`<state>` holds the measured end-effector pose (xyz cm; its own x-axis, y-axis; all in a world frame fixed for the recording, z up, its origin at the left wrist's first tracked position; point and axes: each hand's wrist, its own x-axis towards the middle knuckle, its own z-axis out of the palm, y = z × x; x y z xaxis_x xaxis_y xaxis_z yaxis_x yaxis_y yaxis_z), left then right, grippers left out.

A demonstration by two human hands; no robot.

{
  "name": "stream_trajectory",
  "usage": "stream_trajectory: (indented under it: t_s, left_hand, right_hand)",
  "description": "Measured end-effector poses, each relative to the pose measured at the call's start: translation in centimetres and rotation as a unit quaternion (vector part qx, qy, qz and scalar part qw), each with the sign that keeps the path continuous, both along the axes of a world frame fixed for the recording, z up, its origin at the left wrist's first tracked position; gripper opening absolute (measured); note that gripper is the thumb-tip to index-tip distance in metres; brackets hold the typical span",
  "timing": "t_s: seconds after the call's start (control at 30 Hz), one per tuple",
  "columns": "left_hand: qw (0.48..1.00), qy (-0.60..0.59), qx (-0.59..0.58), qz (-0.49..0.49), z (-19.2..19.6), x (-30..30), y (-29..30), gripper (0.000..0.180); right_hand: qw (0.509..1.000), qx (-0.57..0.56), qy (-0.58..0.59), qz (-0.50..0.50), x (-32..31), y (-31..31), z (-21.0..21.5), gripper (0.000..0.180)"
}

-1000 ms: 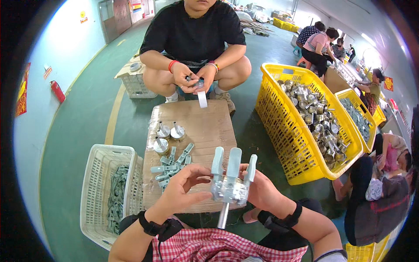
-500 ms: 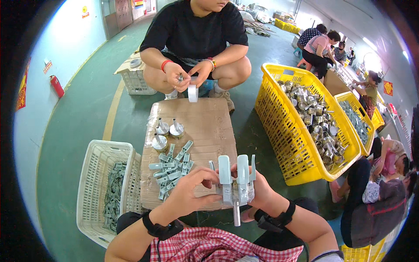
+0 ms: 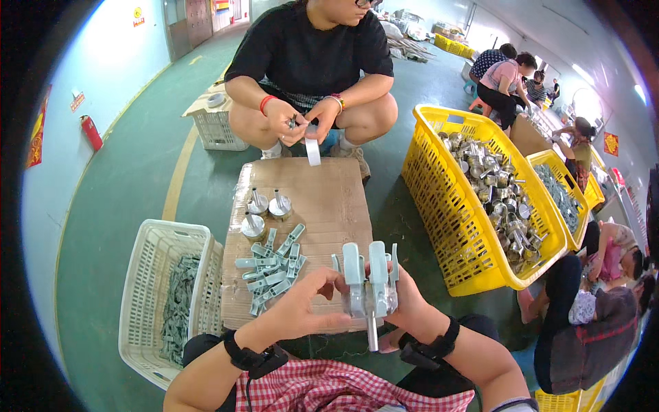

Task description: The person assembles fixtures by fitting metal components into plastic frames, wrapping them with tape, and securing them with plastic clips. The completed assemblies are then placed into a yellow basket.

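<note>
My right hand [image 3: 414, 301] grips a metal cup with a tube [image 3: 372, 332] that points down toward me. Grey-green plastic clips [image 3: 354, 269] stand upright around the cup. My left hand [image 3: 307, 302] curves beside its left side, thumb and fingers apart; whether the fingertips touch a clip is unclear. Just beyond my left hand, a pile of loose grey-green clips [image 3: 273, 269] lies on the cardboard [image 3: 329, 206]. Behind the pile, several metal cups [image 3: 252, 225] stand with their tubes up.
A white crate [image 3: 165, 240] of clips stands at left. At right are a big yellow crate [image 3: 439, 213] of metal cups and a smaller yellow crate [image 3: 581, 213]. Opposite, a person [image 3: 312, 55] squats, holding a white strip [image 3: 313, 152]. Other people sit at right.
My left hand has drawn slightly back from the cup, and its fingers are farther from the clips. The cup has turned slightly in my right hand. The person opposite has shifted their hands.
</note>
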<state>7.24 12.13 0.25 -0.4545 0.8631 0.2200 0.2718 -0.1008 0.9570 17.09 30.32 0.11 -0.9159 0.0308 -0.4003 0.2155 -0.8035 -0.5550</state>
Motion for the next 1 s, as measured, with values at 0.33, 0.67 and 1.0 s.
stream_trajectory:
  t_s: [0.33,0.67,1.0]
  left_hand:
    - [0.993,0.056,-0.092,0.049,0.3,0.3,-0.1,0.053]
    - [0.988,-0.086,-0.09,0.096,0.3,-2.0,-1.2,0.041]
    - [0.978,-0.053,-0.104,0.173,0.1,-5.6,-5.0,0.04]
  right_hand:
    - [0.996,-0.088,-0.013,-0.003,-0.7,-0.5,-2.3,0.036]
    - [0.997,-0.064,-0.033,0.041,-5.5,-1.1,-3.0,0.033]
    - [0.941,0.338,0.008,0.012,-13.7,0.9,-7.5,0.034]
